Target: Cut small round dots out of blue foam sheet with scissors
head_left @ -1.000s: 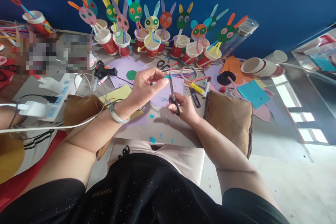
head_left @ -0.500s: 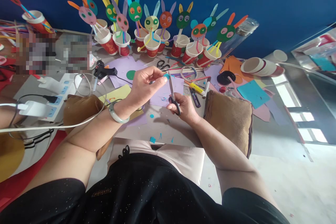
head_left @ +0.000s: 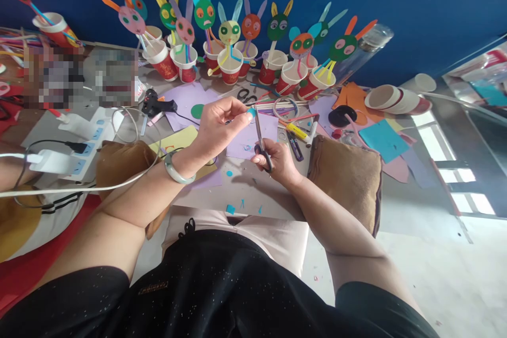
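Note:
Between thumb and fingertips my left hand (head_left: 224, 121) pinches a small piece of blue paper (head_left: 252, 112), mostly hidden by the fingers. My right hand (head_left: 279, 161) is closed around the handles of a pair of scissors (head_left: 259, 134); the blades point away from me and their tips reach the edge of the blue piece. Under both hands lies a purple sheet of paper (head_left: 237, 147). Closer to me on the table are a blue paper circle (head_left: 229, 174), a blue scrap (head_left: 230, 209) and thin blue slivers (head_left: 243, 203).
Several paper cups (head_left: 230, 69) with paper rabbit heads on straws line the blue wall. A glue gun (head_left: 157, 106) and a power strip (head_left: 89, 145) with cables lie left. Right are a box cutter (head_left: 295, 147), a yellow tube (head_left: 297, 132), a brown cushion (head_left: 344, 182) and stacked cups (head_left: 390, 100).
The blue piece in my left fingers shows less of its edge beside the scissor blades. Both hands stay almost in place, and the scissors look nearly unchanged.

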A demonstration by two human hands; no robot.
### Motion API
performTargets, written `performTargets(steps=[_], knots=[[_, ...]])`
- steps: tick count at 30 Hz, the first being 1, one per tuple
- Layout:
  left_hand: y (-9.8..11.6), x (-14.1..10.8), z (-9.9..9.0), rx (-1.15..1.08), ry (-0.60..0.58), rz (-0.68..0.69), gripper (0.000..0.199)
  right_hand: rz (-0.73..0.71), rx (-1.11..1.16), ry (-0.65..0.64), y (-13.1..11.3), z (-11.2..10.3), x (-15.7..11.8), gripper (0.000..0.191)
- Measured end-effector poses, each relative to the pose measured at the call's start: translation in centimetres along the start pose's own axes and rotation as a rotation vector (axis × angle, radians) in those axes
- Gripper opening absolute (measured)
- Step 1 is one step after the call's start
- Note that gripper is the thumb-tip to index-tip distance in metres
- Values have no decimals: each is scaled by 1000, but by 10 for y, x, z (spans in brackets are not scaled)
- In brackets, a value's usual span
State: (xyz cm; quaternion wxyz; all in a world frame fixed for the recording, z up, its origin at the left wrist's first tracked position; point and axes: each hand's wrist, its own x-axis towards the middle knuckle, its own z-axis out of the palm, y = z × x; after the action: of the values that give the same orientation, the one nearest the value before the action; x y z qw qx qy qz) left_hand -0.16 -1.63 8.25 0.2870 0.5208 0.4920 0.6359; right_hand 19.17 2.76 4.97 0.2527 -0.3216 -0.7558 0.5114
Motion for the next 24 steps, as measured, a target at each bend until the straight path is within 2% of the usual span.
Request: performTargets(steps=[7,12,14,16,18,22,24], knots=[[-3,1,-1,10,-13,-6,14,28,27,30,9,0,0,77],[-5,6,-4,49,-42,-18,12,-20,14,206,14,-4,5,77],[-6,8,-7,85,-87,-44,13,-36,9,274,17,-7,8,76],[-6,9,-11,135,-231,-85,13,-43,11,334,23,-10,12,75],[-7,10,-15,178,-475,-161,15,-64,26,374,30,-12,16,74],[-12,10,-19,340,-1047,-300,15,-85,54,391,40,-14,22,72],[-15,10,-18,449,-1195,-320,18,-80,76,375,39,-15,22,72]])
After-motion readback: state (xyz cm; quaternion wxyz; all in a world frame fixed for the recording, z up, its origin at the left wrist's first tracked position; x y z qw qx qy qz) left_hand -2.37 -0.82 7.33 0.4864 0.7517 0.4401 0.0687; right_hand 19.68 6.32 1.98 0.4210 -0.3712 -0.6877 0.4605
